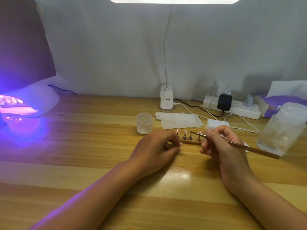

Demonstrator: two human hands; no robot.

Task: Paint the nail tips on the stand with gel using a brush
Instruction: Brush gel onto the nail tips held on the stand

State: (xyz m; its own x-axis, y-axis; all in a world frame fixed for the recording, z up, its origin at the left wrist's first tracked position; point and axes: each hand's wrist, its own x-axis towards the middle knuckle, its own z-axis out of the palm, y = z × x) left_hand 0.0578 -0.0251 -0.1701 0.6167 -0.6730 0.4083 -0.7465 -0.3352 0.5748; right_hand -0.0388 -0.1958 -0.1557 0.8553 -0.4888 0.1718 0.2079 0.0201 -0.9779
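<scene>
My right hand (221,143) pinches the brush (235,144) between thumb and fingers, pen-fashion, with the long brown handle trailing off to the right and the bristle end reaching left over the stand (189,141). The stand sits on the wooden surface (99,146) between my two hands, just in front of the frosted jar (144,123). Small metal holders rise from it, each carrying a nail tip (185,131); the brush end hovers close to the holders toward the right of the row, though I cannot tell whether the bristles actually touch a tip.

My left hand (157,146) rests at the stand's left end with its fingers curled in. It seems to be steadying the base, or perhaps holding a loose pink tip (181,144) at its fingertips; the view is too small to tell which.

To do this stroke well, I judge I should keep the heel of my right hand planted on the surface, so only the fingers move the brush. A light load of gel, drawn from the base of the tip to its free edge in one pass, should keep the coat even. The left hand ought to hold the stand firm, since any wobble would smear gel onto a neighbouring tip. The lit curing lamp (28,103) waits well off to the left.
</scene>
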